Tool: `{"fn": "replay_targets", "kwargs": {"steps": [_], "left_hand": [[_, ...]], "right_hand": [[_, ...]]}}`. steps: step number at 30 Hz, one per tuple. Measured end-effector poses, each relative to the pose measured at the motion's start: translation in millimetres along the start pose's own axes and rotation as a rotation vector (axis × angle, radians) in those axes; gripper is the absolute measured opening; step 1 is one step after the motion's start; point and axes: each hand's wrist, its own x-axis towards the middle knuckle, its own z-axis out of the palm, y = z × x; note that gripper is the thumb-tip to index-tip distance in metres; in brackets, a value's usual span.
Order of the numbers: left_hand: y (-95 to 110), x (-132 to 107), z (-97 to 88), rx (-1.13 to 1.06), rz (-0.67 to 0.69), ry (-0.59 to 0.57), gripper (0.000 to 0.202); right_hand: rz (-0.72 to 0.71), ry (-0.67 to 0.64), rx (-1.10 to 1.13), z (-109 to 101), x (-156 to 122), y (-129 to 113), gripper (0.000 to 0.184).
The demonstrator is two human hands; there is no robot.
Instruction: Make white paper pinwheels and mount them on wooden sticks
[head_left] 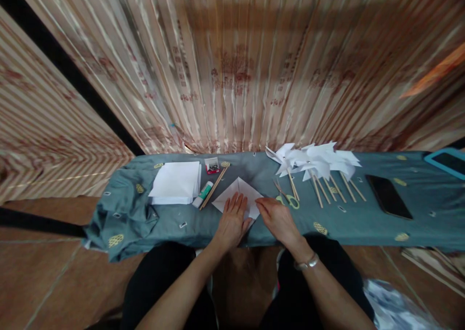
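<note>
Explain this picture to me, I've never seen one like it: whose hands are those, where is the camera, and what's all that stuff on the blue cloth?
The camera sits on a person's head, looking forward and down, so the two arms are their own. The left hand lies flat on a white sheet of paper; the right hand pinches that sheet's right edge. All rests on a blue-grey cloth. Left of the sheet: a stack of white paper, a glue stick, a wooden stick and a small box. To the right: scissors, paper pinwheels on sticks and a dark phone.

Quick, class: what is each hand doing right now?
Left hand: open, flat on the folded white paper.
Right hand: fingers curled at the paper's right edge; grip cannot be told.
</note>
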Motion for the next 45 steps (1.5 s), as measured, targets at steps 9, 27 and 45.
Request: {"fn": "replay_targets", "kwargs": {"steps": [9,27,45], "left_hand": [[-10,49,10.3,0.076,-0.009,-0.101,0.076],[-21,50,17.5,0.078,-0.004,-0.081,0.077],[-15,3,-6.0,-0.042,0.09,-0.067,0.041]], "right_hand": [[0.004,-0.013,0.034,-11,-23,14,0.024],[0.083,0.056,0.101,-22,-57,31,0.025],[-0.033,-0.24,-0.118,-5,71,0,0.028]]}}
